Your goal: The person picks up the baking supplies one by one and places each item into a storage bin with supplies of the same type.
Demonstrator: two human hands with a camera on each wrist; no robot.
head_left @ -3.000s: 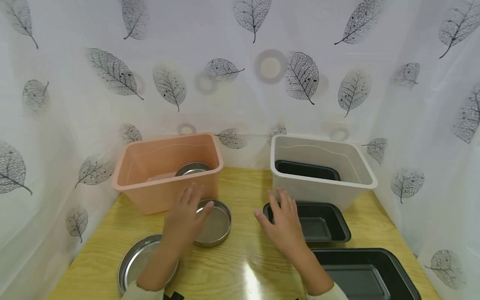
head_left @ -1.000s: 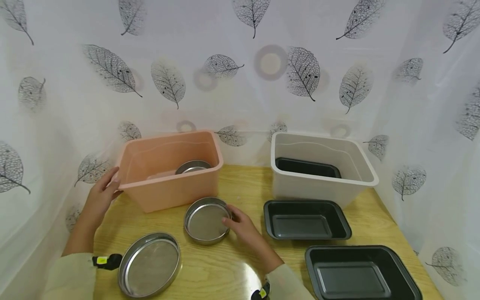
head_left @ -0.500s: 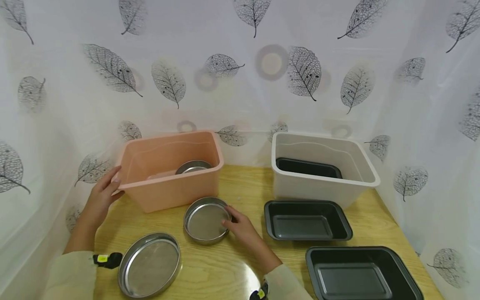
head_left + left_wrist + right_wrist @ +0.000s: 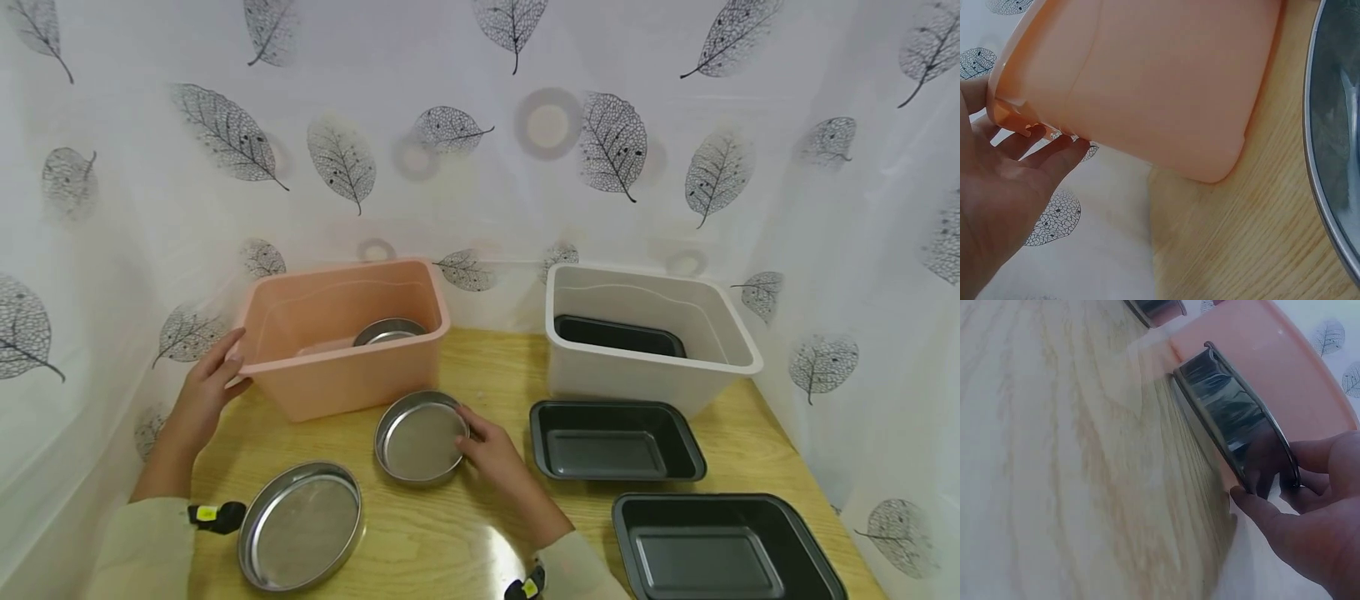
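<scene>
At the left end of the peach plastic bin [image 4: 352, 383], my left hand [image 4: 201, 398] holds the rim, its fingers [image 4: 1060, 156] reaching under the lip. My right hand [image 4: 495, 457] pinches the right edge of a small round metal cake pan [image 4: 416, 442] in front of that bin. Thumb and fingers grip the pan's side wall [image 4: 1235, 412] in the right wrist view. Another round pan [image 4: 390, 330] sits inside the peach bin, partly hidden by its front wall. A larger round pan [image 4: 302, 529] lies on the table near my left sleeve.
A cream plastic bin [image 4: 645, 382] at the back right holds a dark rectangular pan [image 4: 618, 336]. Before it are a dark loaf pan [image 4: 603, 452] and a larger dark rectangular pan [image 4: 705, 562] on the wooden table [image 4: 420, 550]. A leaf-patterned curtain [image 4: 480, 200] surrounds the table.
From hovering over the table, my left hand has gone left to the peach bin's rim. My right hand has moved left and taken hold of the small round pan.
</scene>
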